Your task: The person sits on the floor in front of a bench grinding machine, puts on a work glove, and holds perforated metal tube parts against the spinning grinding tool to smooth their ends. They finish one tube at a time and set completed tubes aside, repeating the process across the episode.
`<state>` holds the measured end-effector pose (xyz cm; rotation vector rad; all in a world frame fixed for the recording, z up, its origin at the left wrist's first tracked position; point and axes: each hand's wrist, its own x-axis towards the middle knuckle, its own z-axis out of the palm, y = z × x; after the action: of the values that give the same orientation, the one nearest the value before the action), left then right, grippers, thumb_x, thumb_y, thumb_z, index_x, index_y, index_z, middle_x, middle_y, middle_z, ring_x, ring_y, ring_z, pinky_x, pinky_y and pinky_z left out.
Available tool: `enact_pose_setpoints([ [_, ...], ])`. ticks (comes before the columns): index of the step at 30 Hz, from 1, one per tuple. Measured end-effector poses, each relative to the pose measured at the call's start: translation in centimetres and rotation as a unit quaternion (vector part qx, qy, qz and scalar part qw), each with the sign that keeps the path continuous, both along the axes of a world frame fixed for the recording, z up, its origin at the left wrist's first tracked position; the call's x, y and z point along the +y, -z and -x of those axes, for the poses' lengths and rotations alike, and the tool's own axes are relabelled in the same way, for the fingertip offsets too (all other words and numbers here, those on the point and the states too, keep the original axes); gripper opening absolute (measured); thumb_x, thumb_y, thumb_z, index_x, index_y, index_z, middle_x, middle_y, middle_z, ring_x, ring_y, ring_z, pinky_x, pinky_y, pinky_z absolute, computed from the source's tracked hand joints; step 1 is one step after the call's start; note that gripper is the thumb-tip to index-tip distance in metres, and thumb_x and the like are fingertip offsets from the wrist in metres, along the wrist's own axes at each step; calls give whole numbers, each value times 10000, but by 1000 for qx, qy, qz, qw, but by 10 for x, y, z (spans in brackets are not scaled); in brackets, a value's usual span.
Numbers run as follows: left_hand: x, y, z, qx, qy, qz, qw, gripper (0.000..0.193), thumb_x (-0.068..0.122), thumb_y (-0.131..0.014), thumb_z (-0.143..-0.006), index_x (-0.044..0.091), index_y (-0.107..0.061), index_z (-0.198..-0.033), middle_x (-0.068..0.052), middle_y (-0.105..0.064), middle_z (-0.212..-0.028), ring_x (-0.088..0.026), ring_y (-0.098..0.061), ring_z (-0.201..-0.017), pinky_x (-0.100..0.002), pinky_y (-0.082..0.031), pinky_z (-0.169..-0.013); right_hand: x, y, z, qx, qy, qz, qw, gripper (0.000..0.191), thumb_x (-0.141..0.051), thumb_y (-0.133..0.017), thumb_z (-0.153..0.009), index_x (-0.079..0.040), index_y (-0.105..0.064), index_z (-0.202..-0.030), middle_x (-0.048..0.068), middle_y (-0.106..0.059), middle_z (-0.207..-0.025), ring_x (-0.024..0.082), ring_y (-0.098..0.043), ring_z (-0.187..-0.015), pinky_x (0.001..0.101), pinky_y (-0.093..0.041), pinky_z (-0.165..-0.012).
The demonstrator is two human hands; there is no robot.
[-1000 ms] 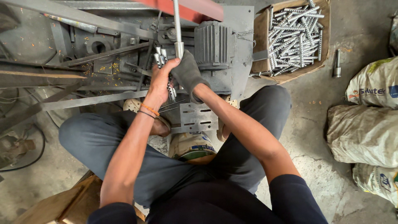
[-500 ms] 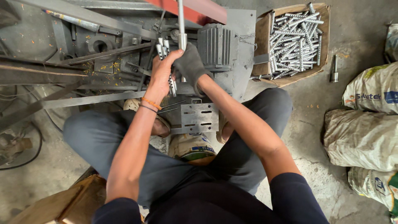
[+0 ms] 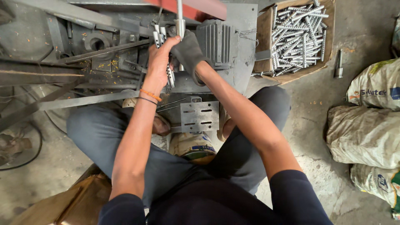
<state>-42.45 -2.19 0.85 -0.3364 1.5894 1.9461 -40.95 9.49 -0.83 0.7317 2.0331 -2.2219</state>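
I sit over a grey metal machine. My bare left hand grips a bundle of short shiny metal rods that stick out above and below the fist. My right hand, in a dark glove, is closed around a vertical steel lever that rises out of the top of the view. The two hands touch each other in front of a finned grey motor housing. A slotted metal plate lies below the hands, between my knees.
A cardboard box full of several metal rods stands at the upper right, with one loose rod on the concrete floor beside it. Stuffed sacks lie at the right. Long steel bars cross the left. A cardboard piece lies at the lower left.
Both hands have moved a little up the lever, and the view has shifted slightly. The grips on rods and lever are unchanged.
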Motion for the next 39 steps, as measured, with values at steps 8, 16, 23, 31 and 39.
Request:
enact_pose_setpoints([
  [8,12,-1,17,30,-17,16,999,371,370,-867,-749,86,-686,-904,53,-575,-720,-56,-508,-493,-243,-370,-388,13,-5,16,13,-19,24,999,102,-54,-636,-877,30,-580,-894,101,-647,-621,192,-628,-411,336,-505,-358],
  [16,17,-3,27,73,-14,24,997,400,412,-861,-755,67,-703,-879,49,-515,-693,-66,-462,-472,-236,-360,-378,22,10,31,49,-51,50,996,85,-39,-652,-910,32,-609,-895,99,-663,-669,178,-639,-456,326,-502,-382],
  [23,25,6,36,84,-26,32,996,447,438,-872,-747,53,-664,-835,32,-529,-683,-82,-470,-429,-250,-392,-351,30,7,39,7,-50,63,997,73,-38,-643,-875,8,-595,-906,102,-656,-634,190,-627,-407,328,-495,-348],
  [31,25,8,40,113,-26,-7,993,425,444,-841,-839,58,-669,-796,34,-539,-625,-89,-469,-395,-257,-389,-342,33,8,52,18,-82,77,993,151,-132,-632,-956,-2,-594,-888,123,-675,-649,203,-616,-409,342,-494,-349],
  [39,23,8,43,146,-19,14,989,488,491,-821,-877,88,-575,-755,61,-414,-593,-87,-454,-388,-263,-409,-331,36,5,53,-4,-89,87,992,227,-232,-545,-1006,-49,-591,-880,91,-655,-631,192,-631,-426,345,-531,-361],
])
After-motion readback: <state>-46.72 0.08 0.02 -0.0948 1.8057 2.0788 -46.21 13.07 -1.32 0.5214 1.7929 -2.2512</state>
